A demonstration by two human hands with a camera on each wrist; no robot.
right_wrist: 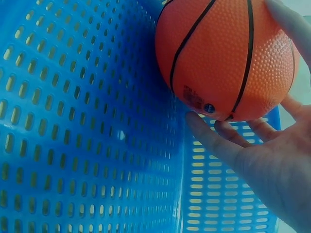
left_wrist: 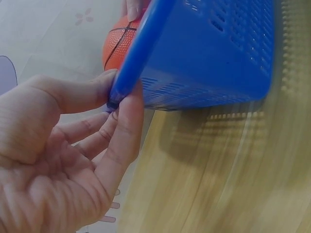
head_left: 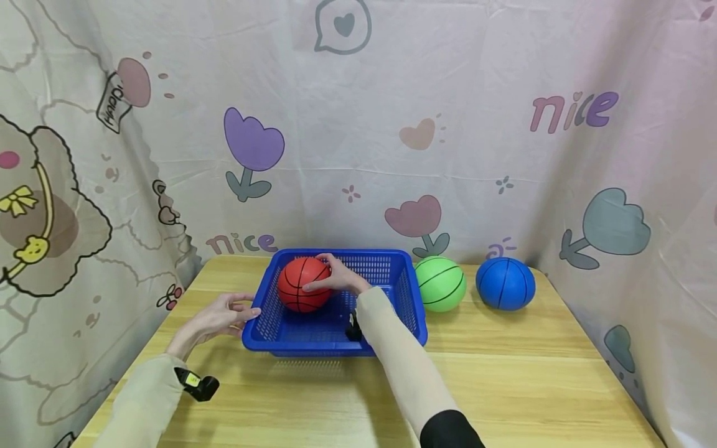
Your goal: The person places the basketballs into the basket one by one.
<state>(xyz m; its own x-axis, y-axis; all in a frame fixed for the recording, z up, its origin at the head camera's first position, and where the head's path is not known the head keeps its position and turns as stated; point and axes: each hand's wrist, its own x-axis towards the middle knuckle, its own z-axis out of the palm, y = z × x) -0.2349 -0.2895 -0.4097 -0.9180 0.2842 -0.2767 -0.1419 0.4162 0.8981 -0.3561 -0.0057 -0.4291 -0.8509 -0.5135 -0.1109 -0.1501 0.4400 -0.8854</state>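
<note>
A small red basketball (head_left: 301, 291) sits at the left end inside a blue plastic basket (head_left: 336, 347) with perforated walls. My right hand (head_left: 342, 277) reaches over the basket and grips the ball. In the right wrist view, thumb and fingers spread around the red basketball (right_wrist: 218, 58), close to the basket's slotted floor and wall. At the basket's left rim is my left hand (head_left: 215, 317). The left wrist view has this hand (left_wrist: 63, 145) pinching the rim (left_wrist: 141, 48) between thumb and forefinger, and the basket appears tilted there.
A green ball (head_left: 440, 284) rests against or very near the basket's right side. Farther right stands a blue ball (head_left: 505, 284), near the table's back right corner. Behind the wooden table (head_left: 504, 386) hangs a patterned cloth (head_left: 347, 124), which also runs along both sides.
</note>
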